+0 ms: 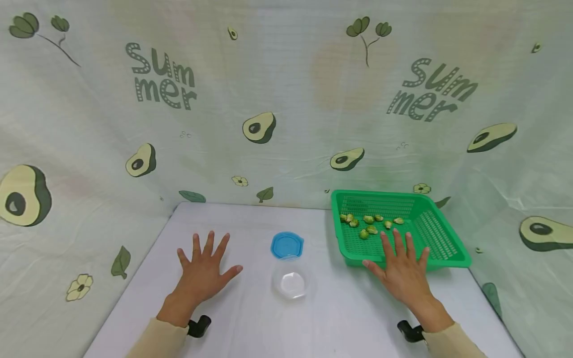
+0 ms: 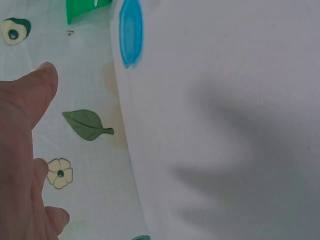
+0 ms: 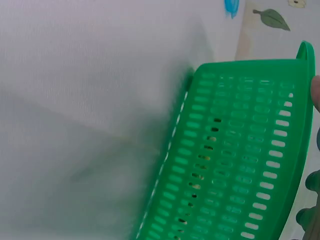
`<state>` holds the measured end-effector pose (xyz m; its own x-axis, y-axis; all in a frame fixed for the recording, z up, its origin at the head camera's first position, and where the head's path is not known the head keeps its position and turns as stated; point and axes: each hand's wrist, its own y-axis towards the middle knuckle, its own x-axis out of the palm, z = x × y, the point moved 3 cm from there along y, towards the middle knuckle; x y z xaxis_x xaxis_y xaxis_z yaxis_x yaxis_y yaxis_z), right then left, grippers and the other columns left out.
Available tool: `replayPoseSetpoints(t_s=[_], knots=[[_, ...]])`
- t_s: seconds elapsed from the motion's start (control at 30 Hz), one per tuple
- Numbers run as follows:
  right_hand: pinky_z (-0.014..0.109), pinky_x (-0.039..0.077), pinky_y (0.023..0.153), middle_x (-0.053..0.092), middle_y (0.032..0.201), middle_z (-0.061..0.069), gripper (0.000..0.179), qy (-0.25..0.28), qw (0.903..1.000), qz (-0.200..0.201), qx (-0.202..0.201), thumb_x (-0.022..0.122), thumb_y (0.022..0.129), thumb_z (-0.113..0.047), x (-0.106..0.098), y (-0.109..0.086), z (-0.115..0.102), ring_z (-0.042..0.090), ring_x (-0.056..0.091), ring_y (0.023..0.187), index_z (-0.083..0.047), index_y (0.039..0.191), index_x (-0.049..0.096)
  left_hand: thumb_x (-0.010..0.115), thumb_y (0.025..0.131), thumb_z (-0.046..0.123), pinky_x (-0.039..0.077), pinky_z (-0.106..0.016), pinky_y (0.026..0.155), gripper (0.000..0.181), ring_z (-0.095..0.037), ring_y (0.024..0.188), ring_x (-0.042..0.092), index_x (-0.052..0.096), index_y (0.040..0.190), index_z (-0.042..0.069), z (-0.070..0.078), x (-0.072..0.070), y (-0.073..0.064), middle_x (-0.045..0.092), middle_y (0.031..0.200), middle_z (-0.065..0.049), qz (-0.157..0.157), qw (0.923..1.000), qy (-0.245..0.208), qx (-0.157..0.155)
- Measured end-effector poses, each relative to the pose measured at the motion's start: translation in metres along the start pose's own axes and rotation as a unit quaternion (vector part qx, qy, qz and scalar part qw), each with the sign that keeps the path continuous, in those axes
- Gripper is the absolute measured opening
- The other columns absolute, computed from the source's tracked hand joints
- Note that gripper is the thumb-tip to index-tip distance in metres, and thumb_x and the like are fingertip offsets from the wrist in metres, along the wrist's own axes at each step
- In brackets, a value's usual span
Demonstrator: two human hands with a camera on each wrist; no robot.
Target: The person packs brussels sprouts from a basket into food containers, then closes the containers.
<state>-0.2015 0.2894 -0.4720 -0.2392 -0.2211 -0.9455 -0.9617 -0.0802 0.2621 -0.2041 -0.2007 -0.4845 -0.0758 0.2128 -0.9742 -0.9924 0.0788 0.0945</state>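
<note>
My left hand (image 1: 203, 273) is spread over the left part of the white table, fingers straight, holding nothing. To its right are a round blue lid (image 1: 287, 245) and, nearer me, a clear plastic container (image 1: 291, 284). My right hand (image 1: 405, 276) hovers spread at the near side of a green slotted basket (image 1: 440, 238), its fingertips overlapping the rim in the head view. Several small Brussels sprouts (image 1: 371, 229) lie in the basket, mostly toward its left. The right wrist view shows the basket's slotted side wall (image 3: 235, 150) close by.
A pale cloth (image 1: 295, 64) printed with avocados and leaves hangs behind the white table (image 1: 241, 328) and along both sides. Black wrist mounts (image 1: 199, 326) show at both cuffs. The basket stands at the back right, near the table's edge.
</note>
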Motion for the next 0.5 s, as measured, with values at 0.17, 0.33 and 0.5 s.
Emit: replayPoseSetpoints(t_s=[0.17, 0.33, 0.5], knots=[[0.089, 0.002, 0.116, 0.022, 0.169, 0.031, 0.097, -0.002, 0.9998, 0.011, -0.016, 0.063, 0.097, -0.066, 0.004, -0.002, -0.013, 0.057, 0.009, 0.157, -0.005, 0.165, 0.031, 0.064, 0.092, 0.073, 0.002, -0.090, 0.114, 0.097, -0.059, 0.157, 0.005, 0.032, 0.167, 0.021, 0.015, 0.008, -0.004, 0.023, 0.172, -0.025, -0.002, 0.9998, -0.007, 0.016], [0.079, 0.006, 0.124, 0.022, 0.170, 0.030, 0.098, 0.011, 0.9986, 0.008, -0.051, 0.065, 0.098, -0.062, 0.013, -0.007, -0.034, 0.052, 0.013, 0.159, -0.001, 0.165, 0.029, 0.061, 0.096, 0.071, 0.009, -0.080, 0.124, 0.092, -0.051, 0.160, 0.007, 0.034, 0.167, 0.019, 0.039, 0.019, -0.005, 0.024, 0.173, -0.020, -0.006, 0.9984, -0.016, 0.054], [0.072, 0.016, 0.127, 0.029, 0.169, 0.028, 0.095, 0.026, 0.9944, 0.028, -0.098, 0.068, 0.097, -0.059, 0.024, -0.016, -0.066, 0.050, 0.021, 0.158, 0.000, 0.163, 0.035, 0.057, 0.098, 0.070, 0.013, -0.070, 0.129, 0.088, -0.044, 0.162, 0.010, 0.034, 0.167, 0.020, 0.068, 0.032, -0.003, 0.024, 0.174, -0.016, -0.021, 0.9944, -0.042, 0.095]])
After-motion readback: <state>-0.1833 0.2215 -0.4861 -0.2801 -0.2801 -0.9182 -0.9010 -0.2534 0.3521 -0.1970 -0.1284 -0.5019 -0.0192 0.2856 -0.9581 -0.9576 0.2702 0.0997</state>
